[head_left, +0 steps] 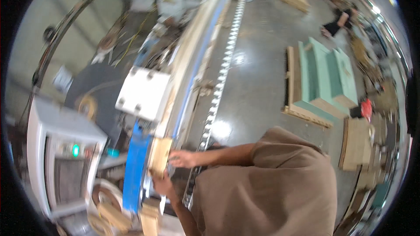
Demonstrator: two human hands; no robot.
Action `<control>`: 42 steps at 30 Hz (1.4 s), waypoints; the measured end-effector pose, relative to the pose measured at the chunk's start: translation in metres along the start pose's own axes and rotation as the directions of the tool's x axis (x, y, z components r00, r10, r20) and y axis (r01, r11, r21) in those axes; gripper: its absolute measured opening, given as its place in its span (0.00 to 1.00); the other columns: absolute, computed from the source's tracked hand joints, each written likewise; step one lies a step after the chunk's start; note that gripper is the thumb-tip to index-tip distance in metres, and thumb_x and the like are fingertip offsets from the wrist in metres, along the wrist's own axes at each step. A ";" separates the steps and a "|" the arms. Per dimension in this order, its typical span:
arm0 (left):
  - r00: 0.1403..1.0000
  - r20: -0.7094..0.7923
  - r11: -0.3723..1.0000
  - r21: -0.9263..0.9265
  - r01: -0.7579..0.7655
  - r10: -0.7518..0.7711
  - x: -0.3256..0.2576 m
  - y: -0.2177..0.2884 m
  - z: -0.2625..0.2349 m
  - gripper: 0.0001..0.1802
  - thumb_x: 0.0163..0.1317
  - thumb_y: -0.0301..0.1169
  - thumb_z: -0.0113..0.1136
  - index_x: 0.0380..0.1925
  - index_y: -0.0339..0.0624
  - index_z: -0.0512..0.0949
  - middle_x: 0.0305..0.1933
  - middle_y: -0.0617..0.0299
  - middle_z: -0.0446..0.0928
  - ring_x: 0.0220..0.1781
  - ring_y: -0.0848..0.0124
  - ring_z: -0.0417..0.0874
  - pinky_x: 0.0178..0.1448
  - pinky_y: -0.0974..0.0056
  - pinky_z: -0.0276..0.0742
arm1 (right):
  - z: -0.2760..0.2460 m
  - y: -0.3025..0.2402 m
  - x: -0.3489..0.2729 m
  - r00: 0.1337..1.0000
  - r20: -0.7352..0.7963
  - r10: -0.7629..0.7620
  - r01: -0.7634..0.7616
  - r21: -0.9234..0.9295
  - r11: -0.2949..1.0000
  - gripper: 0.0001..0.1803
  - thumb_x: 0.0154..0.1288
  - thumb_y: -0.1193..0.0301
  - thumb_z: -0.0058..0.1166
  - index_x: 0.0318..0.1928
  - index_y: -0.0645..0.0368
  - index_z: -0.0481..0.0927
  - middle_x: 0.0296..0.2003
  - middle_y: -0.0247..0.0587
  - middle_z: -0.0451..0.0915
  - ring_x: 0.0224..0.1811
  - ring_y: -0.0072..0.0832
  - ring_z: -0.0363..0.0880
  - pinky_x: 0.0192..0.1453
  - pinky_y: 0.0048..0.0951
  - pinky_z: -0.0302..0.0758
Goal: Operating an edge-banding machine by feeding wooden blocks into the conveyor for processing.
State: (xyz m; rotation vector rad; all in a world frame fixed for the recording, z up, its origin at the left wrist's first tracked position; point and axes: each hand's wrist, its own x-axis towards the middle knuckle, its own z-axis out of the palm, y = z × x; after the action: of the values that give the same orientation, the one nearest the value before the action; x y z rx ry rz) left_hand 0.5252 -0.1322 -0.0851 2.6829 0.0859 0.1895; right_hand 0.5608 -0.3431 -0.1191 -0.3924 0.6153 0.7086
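The board [160, 154] is lying on the machine bed at lower left of centre, beside the right edge of a blue guard [134, 172]. Its long axis is running nearly up and down the view, the far end leaning slightly right and pointing along the pale rail [178, 83]. The left hand [162, 185] is gripping the near end, thumb on the right side. The right hand [181, 159] is touching the right edge around mid-length; blur is hiding whether it is clamping or only pressing.

A white cover [144, 92] is standing just beyond the far end, to the left of the rail and crowding that side. Left of the guard, a grey cabinet [63, 159] is showing a green light [75, 150]. Wood pieces [149, 220] are sitting near the left hand, below the board. A toothed strip [221, 85] is running up the view to the right of the rail. Well apart, across the floor [258, 74], green panels [323, 78] are resting on a pallet [306, 117], and another person [340, 24] is showing behind them.
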 end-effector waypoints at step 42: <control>0.942 0.031 0.882 0.344 -0.323 0.333 0.029 -0.005 0.023 0.26 0.73 0.50 0.59 0.50 0.36 0.85 0.40 0.44 0.87 0.41 0.44 0.88 0.44 0.44 0.82 | -0.065 -0.068 -0.058 0.641 0.320 -0.698 -0.044 -0.892 -0.449 0.12 0.57 0.62 0.60 0.33 0.57 0.87 0.32 0.47 0.87 0.37 0.49 0.88 0.44 0.50 0.84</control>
State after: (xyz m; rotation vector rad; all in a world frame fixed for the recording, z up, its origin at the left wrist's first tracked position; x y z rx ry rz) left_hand 0.5572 -0.1353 -0.1043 3.0298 -0.3656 0.3478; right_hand 0.5486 -0.4531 -0.1221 -2.5077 0.0465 0.0961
